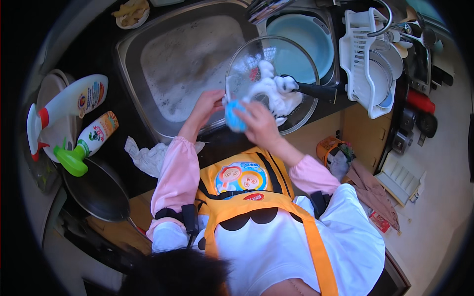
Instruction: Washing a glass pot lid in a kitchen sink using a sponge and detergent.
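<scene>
At the sink's right part I see a clear glass pot lid (237, 55) with a metal rim and a black handle (318, 91), tilted over the divider. My left hand (209, 105) grips the lid's left rim. In my right hand (259, 124) is a light blue sponge or scrubber (236, 115), pressed near the lid's lower left edge. Thick white foam (276, 92) lies on the lid. To the left, the metal sink basin (130, 74) holds cloudy, sudsy water (189, 63). Behind the lid, a light blue round basin (318, 33) sits in the smaller sink.
A white dish rack (364, 74) with plates stands right of the sink. On the left are two spray bottles (89, 96) (98, 135), a dark frying pan (98, 192) and a crumpled white cloth (148, 157). A small bowl (133, 23) of peelings is behind. An orange basket (327, 146) stands lower right.
</scene>
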`<state>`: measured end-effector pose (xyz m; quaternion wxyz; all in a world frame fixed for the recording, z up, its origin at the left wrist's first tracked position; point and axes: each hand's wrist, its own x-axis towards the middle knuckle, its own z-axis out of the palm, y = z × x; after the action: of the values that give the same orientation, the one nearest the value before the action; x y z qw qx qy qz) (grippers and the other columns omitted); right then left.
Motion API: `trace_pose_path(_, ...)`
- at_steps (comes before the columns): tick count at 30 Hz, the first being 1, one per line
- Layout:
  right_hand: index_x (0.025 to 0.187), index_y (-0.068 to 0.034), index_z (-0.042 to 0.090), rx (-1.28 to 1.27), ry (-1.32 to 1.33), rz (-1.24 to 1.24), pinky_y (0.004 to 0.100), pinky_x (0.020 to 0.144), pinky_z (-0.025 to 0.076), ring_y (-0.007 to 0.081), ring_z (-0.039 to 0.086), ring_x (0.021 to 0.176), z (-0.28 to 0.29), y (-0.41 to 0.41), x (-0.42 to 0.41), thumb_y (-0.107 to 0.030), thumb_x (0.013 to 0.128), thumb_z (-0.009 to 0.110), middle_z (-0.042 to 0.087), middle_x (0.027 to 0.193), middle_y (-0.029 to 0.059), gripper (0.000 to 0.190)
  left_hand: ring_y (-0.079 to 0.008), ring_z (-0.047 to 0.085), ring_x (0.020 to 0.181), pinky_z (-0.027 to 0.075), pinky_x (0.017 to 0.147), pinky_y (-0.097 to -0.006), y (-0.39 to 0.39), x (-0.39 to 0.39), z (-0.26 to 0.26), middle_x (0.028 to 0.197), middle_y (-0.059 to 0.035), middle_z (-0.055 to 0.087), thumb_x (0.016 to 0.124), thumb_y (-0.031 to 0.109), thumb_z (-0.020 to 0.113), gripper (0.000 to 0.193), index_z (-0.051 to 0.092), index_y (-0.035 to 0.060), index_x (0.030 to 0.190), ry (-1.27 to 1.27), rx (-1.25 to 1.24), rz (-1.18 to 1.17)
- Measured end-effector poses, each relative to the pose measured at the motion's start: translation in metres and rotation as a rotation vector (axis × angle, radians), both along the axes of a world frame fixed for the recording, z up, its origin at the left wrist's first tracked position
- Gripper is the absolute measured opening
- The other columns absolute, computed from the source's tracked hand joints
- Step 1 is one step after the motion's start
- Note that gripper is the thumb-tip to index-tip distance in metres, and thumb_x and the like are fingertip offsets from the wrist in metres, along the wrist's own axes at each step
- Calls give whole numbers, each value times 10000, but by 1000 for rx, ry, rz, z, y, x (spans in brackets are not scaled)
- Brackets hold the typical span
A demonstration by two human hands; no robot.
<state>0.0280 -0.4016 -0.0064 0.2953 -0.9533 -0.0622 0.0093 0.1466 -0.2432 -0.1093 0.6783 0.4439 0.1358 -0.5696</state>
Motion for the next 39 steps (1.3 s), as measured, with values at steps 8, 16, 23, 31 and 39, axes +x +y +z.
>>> trace_pose_path(8, 1166, -87, 608, -158, -118, -517, 420, 911, 458, 355, 551, 1051, 12, -74, -53, 20, 577, 653, 601, 1098, 173, 600, -211, 647, 981, 467, 938, -316, 0, 2, 6, 1041, -130, 666, 964, 237, 475, 355, 588, -37, 1160, -125, 3, -105)
trace_pose_path(16, 1152, -94, 605, -102, -118, -588, 417, 905, 457, 342, 552, 1056, 7, -53, -76, 1, 615, 696, 591, 1142, 152, 552, -227, 640, 1004, 459, 938, -327, -4, 16, 11, 1077, -178, 656, 955, 246, 484, 395, 575, -77, 1163, -156, 36, -116)
trace_pose_path(23, 1138, -95, 619, 12, -92, -295, 416, 920, 451, 337, 557, 1048, 9, -44, -76, 15, 612, 686, 598, 1136, 142, 542, -305, 520, 1136, 403, 942, -412, -59, 23, 75, 1209, -119, 571, 805, 156, 650, 420, 561, 67, 1206, -1679, 408, -181)
trace_pose_path(31, 1097, -66, 623, -1, -156, -421, 411, 885, 469, 361, 577, 989, 3, -55, -92, -9, 613, 705, 621, 1082, 158, 495, -231, 573, 1023, 374, 919, -402, -168, 11, 102, 1031, -72, 634, 779, 182, 679, 339, 619, 92, 1100, -1903, -6, -538)
trace_pose_path(39, 1112, -79, 625, -11, -218, -781, 405, 869, 476, 347, 576, 1001, -11, -55, -95, -9, 659, 702, 617, 1076, 165, 465, -215, 592, 866, 378, 869, -371, -188, 13, 101, 766, -58, 646, 733, 194, 707, 207, 686, 99, 915, -1966, 24, -739)
